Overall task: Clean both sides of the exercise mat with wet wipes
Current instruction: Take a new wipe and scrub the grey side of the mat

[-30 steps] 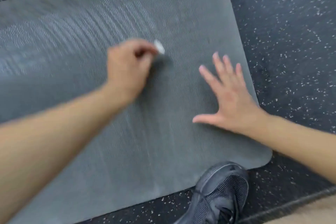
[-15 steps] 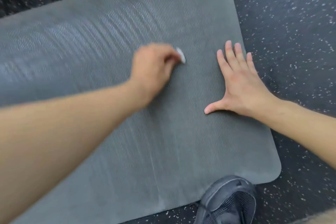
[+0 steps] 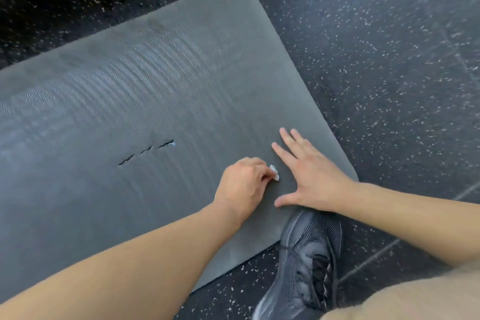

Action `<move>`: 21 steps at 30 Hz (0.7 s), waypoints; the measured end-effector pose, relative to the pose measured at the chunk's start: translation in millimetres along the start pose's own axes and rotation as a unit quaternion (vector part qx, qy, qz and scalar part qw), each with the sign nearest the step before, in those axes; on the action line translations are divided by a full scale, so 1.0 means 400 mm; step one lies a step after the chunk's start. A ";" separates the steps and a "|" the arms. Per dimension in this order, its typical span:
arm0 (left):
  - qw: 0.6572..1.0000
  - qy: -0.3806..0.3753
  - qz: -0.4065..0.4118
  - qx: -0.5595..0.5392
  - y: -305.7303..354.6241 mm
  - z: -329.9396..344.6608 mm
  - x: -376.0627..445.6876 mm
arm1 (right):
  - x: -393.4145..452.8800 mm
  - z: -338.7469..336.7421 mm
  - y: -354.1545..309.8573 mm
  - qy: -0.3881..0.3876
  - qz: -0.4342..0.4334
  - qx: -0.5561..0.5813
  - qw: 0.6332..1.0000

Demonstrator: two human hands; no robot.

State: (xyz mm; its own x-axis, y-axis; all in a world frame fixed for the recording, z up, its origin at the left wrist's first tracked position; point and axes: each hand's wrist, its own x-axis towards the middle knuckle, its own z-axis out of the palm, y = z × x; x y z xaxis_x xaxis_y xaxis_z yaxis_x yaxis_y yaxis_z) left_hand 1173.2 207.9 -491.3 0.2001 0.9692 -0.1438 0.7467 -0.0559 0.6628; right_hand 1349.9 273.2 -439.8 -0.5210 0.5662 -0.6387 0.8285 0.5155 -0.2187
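A grey ribbed exercise mat [image 3: 145, 91] lies flat on the floor and fills the left and middle of the view. Its right end with rounded corners shows. My left hand [image 3: 242, 186] is closed on a small wadded white wet wipe [image 3: 274, 172], which pokes out past the fingers and presses on the mat near its right end. My right hand [image 3: 310, 176] lies flat on the mat just right of the wipe, fingers spread, holding nothing. Three short dark slits [image 3: 146, 152] cut the mat left of my hands.
The floor [image 3: 389, 73] around the mat is dark speckled rubber. My dark mesh shoe [image 3: 309, 257] stands at the mat's near right corner, touching its edge. A tan trouser leg [image 3: 415, 299] fills the bottom right corner.
My left hand has slid the wipe rightward to just beside my right hand. The view has shifted, so the mat's far right corner and three slits now show.
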 end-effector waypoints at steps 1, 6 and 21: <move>1.000 -0.004 0.006 -0.008 0.010 0.013 -0.021 | -0.028 0.012 -0.010 -0.011 0.003 0.005 1.000; 0.999 -0.045 0.026 -0.014 0.038 0.054 -0.083 | -0.138 0.063 -0.034 -0.029 0.016 0.011 0.999; 0.953 0.272 -0.129 -0.042 -0.231 -0.439 0.373 | 0.342 -0.277 0.077 0.016 -0.071 -0.199 0.977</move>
State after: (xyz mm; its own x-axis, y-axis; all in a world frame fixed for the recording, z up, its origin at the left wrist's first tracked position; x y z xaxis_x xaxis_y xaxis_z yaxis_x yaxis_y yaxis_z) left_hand 1022.5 400.0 -445.0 -0.3595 0.9300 0.0766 0.6678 0.1990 0.7172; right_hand 1281.5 437.8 -452.1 -0.6365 0.4876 -0.5976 0.6054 0.7959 0.0047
